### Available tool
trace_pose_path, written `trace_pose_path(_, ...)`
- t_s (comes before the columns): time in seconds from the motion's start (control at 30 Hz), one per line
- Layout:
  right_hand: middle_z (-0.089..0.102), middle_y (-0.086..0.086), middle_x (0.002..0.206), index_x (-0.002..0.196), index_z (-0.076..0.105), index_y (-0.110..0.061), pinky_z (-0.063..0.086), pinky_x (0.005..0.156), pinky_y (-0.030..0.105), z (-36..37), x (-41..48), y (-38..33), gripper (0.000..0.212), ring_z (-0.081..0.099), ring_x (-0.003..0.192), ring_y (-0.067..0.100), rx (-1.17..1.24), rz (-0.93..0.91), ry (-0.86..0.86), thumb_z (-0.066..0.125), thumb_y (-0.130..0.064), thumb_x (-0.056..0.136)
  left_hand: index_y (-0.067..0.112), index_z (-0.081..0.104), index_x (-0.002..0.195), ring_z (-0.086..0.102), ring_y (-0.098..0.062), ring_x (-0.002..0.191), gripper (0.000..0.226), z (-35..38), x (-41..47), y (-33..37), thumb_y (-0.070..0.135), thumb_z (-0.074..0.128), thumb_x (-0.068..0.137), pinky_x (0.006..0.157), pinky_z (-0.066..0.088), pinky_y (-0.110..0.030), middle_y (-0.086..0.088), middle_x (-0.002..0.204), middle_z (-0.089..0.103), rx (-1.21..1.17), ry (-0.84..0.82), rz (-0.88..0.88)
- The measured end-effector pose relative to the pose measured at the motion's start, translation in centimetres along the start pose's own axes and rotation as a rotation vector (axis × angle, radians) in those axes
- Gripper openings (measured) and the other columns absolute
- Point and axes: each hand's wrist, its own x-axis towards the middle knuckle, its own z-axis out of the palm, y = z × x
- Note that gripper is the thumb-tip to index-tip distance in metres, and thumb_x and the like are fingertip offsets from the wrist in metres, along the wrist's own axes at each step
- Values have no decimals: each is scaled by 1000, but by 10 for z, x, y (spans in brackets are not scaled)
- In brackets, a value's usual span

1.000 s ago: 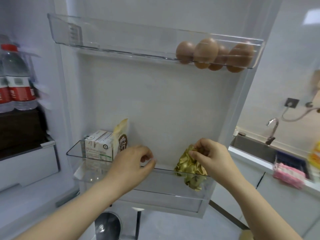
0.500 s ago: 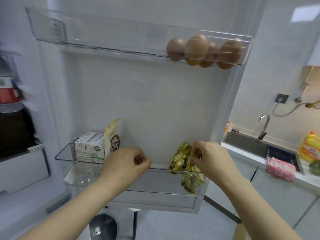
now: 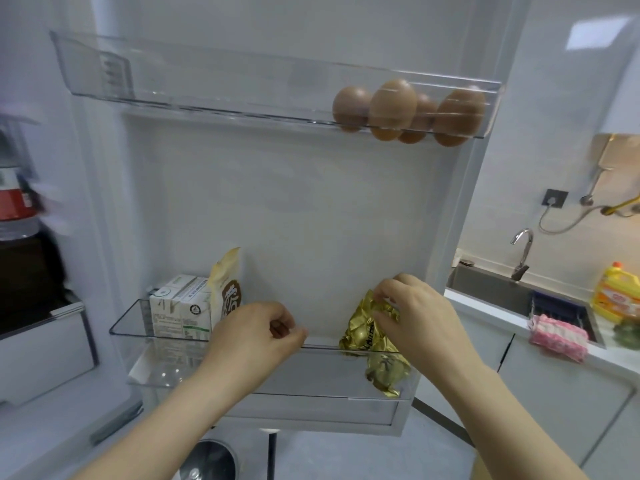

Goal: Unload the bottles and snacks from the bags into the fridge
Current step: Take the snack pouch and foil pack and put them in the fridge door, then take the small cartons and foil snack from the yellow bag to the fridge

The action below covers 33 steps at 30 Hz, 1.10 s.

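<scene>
A crinkled gold snack packet (image 3: 372, 344) stands in the right end of the clear lower door shelf (image 3: 194, 341) of the open fridge door. My right hand (image 3: 415, 320) pinches its top edge. My left hand (image 3: 256, 336) hovers at the shelf's front rim near the middle, fingers curled with nothing visible in them. At the shelf's left end stand white milk cartons (image 3: 180, 306) and a pale snack bag (image 3: 227, 289). A red-labelled water bottle (image 3: 14, 202) shows, blurred, inside the fridge at far left.
Several brown eggs (image 3: 408, 112) lie in the upper door shelf (image 3: 173, 81). To the right is a counter with a sink (image 3: 491, 289), a tap (image 3: 521, 254), a pink cloth (image 3: 557, 336) and a yellow detergent bottle (image 3: 616, 292). A round metal lid (image 3: 207, 460) lies on the floor below.
The gold packet has been set more upright in the shelf's right end, my right hand still on its top. My left hand stays at the rim. The view shifted slightly.
</scene>
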Motion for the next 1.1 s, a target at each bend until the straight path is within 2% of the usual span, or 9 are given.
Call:
trace_pose_path(0.2,59,-8,87,92,67,-22,50,71,33,-10,-16,-11,8,58,82,16,79,28,75,68,-27,85,30,69,79,59,3,64,7,-5,-3,0,29,73,73,68,51,-24,15,69,67,-212,15,24)
trace_pose_path(0.37,62,-9,83,84,66,-23,52,70,37,-24,-46,-21,3,58,78,11,89,136,142,69,-23,84,29,70,88,62,6,79,14,-6,-10,1,33,72,75,79,52,-22,18,81,68,-279,-58,127)
trace_pose_path(0.6,62,-16,86,93,67,-24,54,73,32,-46,-105,-26,9,58,83,3,-10,342,176,68,-25,84,28,69,98,59,4,90,20,6,-28,30,31,71,78,83,47,-15,17,94,66,-349,-175,342)
trace_pose_path(0.67,62,-17,88,95,67,-25,55,74,31,-57,-125,-24,11,59,84,2,-36,400,179,67,-28,84,29,67,101,58,4,91,22,13,-35,44,33,70,80,81,47,-12,18,96,64,-376,-224,413)
trace_pose_path(0.77,61,-20,88,96,67,-27,55,74,29,-79,-157,-17,14,59,84,0,-91,490,194,65,-32,83,30,65,106,56,4,92,24,27,-49,73,35,67,82,83,50,-17,18,99,61,-404,-315,523)
trace_pose_path(0.9,58,-21,90,100,66,-27,47,74,13,-113,-203,-5,16,56,84,-6,-152,622,217,66,-30,84,31,63,107,54,7,93,25,51,-73,120,39,64,84,84,48,-16,20,99,59,-430,-411,647)
trace_pose_path(1.1,65,-16,89,94,66,-27,47,73,11,-181,-291,18,10,60,83,-5,-209,819,313,69,-26,84,33,60,109,53,7,93,25,97,-132,213,40,62,85,84,48,-13,21,101,58,-527,-577,792)
